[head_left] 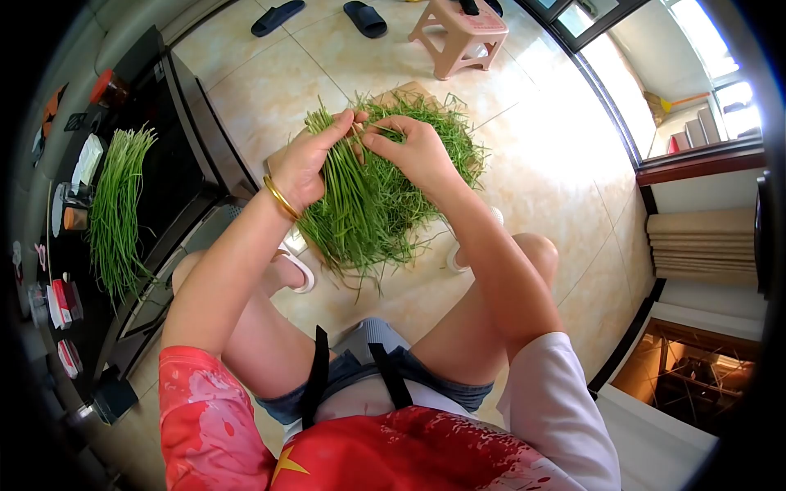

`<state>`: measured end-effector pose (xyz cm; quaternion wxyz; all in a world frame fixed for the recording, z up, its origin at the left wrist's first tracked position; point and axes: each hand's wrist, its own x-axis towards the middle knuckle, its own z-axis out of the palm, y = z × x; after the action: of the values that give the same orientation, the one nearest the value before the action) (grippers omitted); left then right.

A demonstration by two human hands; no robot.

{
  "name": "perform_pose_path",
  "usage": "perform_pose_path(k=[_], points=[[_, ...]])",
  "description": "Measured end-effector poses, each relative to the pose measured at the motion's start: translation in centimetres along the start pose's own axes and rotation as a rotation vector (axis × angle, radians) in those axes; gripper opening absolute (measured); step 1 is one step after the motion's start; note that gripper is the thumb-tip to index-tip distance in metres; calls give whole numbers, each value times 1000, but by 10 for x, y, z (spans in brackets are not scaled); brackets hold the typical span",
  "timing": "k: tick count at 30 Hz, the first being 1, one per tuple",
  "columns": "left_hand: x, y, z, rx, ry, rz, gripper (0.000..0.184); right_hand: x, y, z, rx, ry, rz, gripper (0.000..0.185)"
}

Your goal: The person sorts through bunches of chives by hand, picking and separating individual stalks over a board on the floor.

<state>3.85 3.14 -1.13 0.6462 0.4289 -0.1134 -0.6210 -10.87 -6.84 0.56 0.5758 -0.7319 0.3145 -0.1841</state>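
My left hand [309, 164], with a gold bangle at its wrist, is closed around a bunch of chives [348, 196]: long, thin green stalks with pale ends pointing up and away from me. My right hand [409, 151] meets it from the right, thumb and forefinger pinched on a thin chive stalk near the left fingertips. Beneath both hands a heap of loose, tangled green chives [446, 147] spreads over flat brown cardboard [409, 90] on the floor. Part of the bunch is hidden behind my left hand.
Another bunch of chives [119, 213] lies on the black cabinet [184, 114] to my left, among small boxes and jars. A pink stool [458, 37] and dark slippers [365, 19] stand ahead on the tiled floor [540, 139]. A doorway is at right.
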Motion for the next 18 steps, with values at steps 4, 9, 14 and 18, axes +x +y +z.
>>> perform_pose_path(k=[4, 9, 14, 18], points=[[-5, 1, 3, 10, -25, -29, 30, -2, 1, -1, -36, 6, 17, 26], [-3, -2, 3, 26, -34, 10, 33, -4, 0, -1, -47, -83, -6, 27], [-1, -3, 1, 66, -19, 56, 34, -2, 5, -6, 212, -140, 72, 26], [-3, -1, 5, 135, 18, 82, 32, -4, 2, -10, 356, -148, 265, 25]])
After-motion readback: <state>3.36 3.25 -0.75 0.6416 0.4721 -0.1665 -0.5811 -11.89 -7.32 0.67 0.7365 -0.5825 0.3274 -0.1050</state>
